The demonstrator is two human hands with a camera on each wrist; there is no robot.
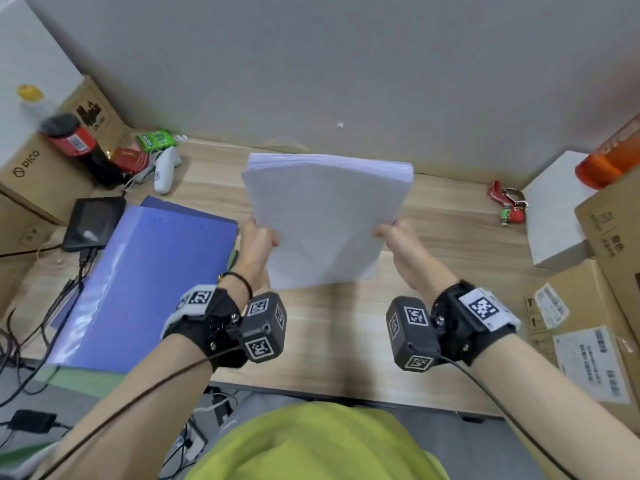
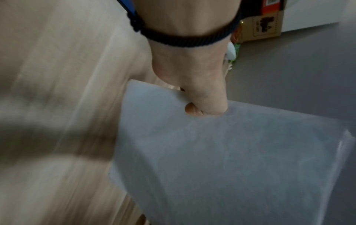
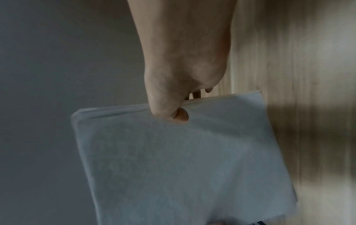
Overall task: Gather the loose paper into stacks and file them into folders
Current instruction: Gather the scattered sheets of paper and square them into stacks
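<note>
A thick stack of white paper (image 1: 325, 216) is held up above the wooden desk (image 1: 450, 237), tilted toward me. My left hand (image 1: 258, 237) pinches its left edge, thumb on the front sheet. My right hand (image 1: 393, 237) pinches the right edge the same way. In the left wrist view the thumb (image 2: 204, 105) presses on the paper stack (image 2: 221, 159). In the right wrist view the thumb (image 3: 169, 112) clamps the paper stack (image 3: 183, 159), fingers hidden behind it. A blue folder (image 1: 149, 278) lies flat on the desk to the left, a second one under it.
Cardboard boxes (image 1: 588, 323) crowd the right side, with a white box (image 1: 554, 209) and an orange bottle (image 1: 609, 161). At the back left stand a red can (image 1: 69, 136), a white controller (image 1: 164, 171) and a green packet (image 1: 154, 139). A black device (image 1: 93, 221) with cables lies left of the folders.
</note>
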